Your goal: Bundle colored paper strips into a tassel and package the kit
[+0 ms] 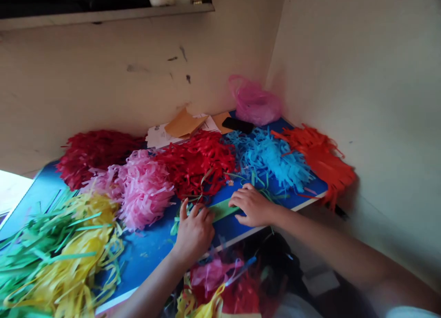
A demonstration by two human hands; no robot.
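Note:
A flat light-green strip lies on the blue table near its front edge, stretched between my two hands. My left hand holds its left end, with fingers curled over it and one finger raised. At the other end my right hand has bent fingers on the strip, the thumb toward the table edge. Thin green ribbons stick out beside my left hand. Just behind the strip sit a red fringed bundle and a light-blue fringed bundle. The strip's ends are hidden under my fingers.
Pink, dark red, yellow and green fringed bundles cover the left side. An orange bundle hangs over the right edge. Papers, a phone and a pink plastic bag lie at the back.

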